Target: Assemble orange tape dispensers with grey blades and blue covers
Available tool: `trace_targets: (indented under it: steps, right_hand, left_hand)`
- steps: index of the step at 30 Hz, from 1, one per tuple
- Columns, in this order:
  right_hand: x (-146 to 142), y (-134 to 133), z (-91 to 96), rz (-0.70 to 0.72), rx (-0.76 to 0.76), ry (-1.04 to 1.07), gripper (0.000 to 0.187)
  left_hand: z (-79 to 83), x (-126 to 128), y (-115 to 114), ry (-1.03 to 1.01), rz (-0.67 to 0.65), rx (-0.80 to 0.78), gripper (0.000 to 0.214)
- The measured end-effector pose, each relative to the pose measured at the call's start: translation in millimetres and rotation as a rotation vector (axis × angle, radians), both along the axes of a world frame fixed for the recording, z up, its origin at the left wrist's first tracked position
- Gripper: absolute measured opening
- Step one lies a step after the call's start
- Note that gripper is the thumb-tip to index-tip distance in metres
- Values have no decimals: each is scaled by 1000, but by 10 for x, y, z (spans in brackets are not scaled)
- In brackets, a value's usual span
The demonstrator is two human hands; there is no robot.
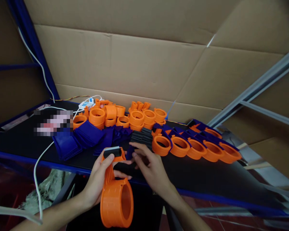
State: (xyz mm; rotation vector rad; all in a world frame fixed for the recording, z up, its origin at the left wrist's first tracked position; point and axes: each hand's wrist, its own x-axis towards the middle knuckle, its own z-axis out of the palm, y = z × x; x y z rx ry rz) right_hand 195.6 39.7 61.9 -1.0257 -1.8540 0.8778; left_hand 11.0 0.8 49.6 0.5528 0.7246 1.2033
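Note:
My left hand (100,176) grips an orange tape dispenser (117,200) near its head, with the thumb on a black part below a pale toothed blade (112,148). The dispenser's ring hangs downward in front of the table. My right hand (153,166) pinches a small dark blue piece (129,152) against the right side of the dispenser's head. How far that piece reaches behind the fingers is hidden. Just beyond the hands lie black cylindrical parts (142,137) and stacks of blue plastic sheets (66,144).
Orange tape dispenser bodies (136,118) are piled along the back of the black table (207,183). Several dispensers with blue flaps (180,146) stand in a row at right. A white power strip (86,104) and a white cable (35,170) are at left. Cardboard (125,57) walls the back.

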Motion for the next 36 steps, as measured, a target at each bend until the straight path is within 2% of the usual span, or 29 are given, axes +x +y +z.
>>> trace_targets:
  steps: [4, 7, 10, 13, 16, 18, 20, 28, 36]
  right_hand:
    - [13, -51, -9, 16, 343, -253, 51]
    - [64, -28, 28, 65, 451, -349, 56]
    - [140, 28, 76, 88, 453, -427, 53]
    - [206, 76, 96, 61, 397, -368, 48]
    - [228, 81, 111, 22, 215, -169, 48]
    - [208, 59, 137, 53, 81, -85, 47]
    - [167, 30, 171, 110, 25, -81, 46]
    - [117, 9, 209, 154, 168, -264, 48]
    - [156, -59, 99, 132, 346, -391, 44]
  left_hand:
    - [2, 8, 12, 1, 4, -18, 29]
    - [3, 9, 7, 4, -11, -25, 29]
    - [13, -1, -1, 14, -31, -28, 30]
    - [26, -18, -1, 20, -60, -18, 30]
    - [33, -19, 1, 30, -77, -1, 30]
    - [29, -8, 3, 44, -86, -4, 30]
    - [13, 7, 10, 54, -100, -24, 31]
    - [-43, 8, 56, 114, -147, -75, 37]
    - [-13, 25, 30, 116, -158, -25, 29]
